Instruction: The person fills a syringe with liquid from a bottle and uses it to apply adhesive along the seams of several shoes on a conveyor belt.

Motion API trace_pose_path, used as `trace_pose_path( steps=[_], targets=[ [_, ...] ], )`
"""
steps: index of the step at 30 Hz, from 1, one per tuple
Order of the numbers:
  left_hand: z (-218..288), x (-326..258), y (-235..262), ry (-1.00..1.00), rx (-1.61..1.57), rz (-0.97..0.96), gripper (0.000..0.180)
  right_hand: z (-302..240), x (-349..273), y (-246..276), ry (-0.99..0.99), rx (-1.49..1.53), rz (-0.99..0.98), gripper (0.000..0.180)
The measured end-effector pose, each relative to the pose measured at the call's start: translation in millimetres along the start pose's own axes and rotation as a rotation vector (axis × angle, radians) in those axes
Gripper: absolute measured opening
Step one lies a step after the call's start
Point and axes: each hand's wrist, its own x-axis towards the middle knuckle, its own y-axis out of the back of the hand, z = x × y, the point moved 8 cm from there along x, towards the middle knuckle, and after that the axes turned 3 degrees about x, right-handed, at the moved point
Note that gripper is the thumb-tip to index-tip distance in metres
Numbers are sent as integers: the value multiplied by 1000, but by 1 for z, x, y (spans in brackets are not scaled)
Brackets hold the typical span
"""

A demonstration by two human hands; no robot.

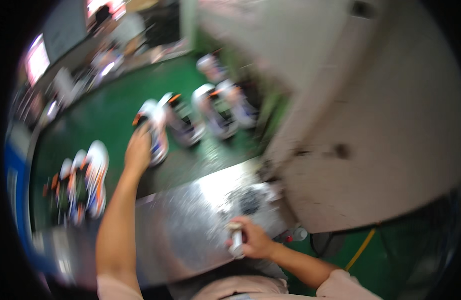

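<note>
The picture is blurred by motion. My left hand (139,150) reaches forward onto the green belt (115,107) and rests on a white shoe (158,127) with orange and dark trim. My right hand (254,239) is closed around a small whitish tube-like tool (236,241) held upright over the shiny metal plate (180,225) in front of me. More white shoes lie on the belt: a pair (218,107) to the right of my left hand, another group (83,182) at the left.
A large beige machine housing (370,115) fills the right side. A small bottle (296,234) and a yellow hose (361,247) sit below it over green floor. Blurred benches and a bright screen (37,61) lie beyond the belt.
</note>
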Motion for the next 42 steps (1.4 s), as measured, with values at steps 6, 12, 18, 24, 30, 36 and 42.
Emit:
trace_pose_path(
  steps=[6,12,18,24,30,36,42],
  targets=[
    [-24,-30,-6,519,-512,-186,43,8,8,-7,-9,45,-61,57],
    [-119,-131,123,339,433,216,55,-2,3,-7,14,46,-21,55],
    [-92,-182,147,596,276,191,60,0,-1,-2,104,47,42,58],
    [16,-139,119,467,-60,116,61,5,7,-11,146,60,4,67],
    [73,-134,100,430,-242,63,62,7,5,-12,110,28,-55,77],
    [91,-147,102,464,-313,84,63,1,3,-14,78,12,-145,87],
    [98,-178,116,526,-355,144,64,-27,-10,-15,-25,-19,-300,113]
  ],
)
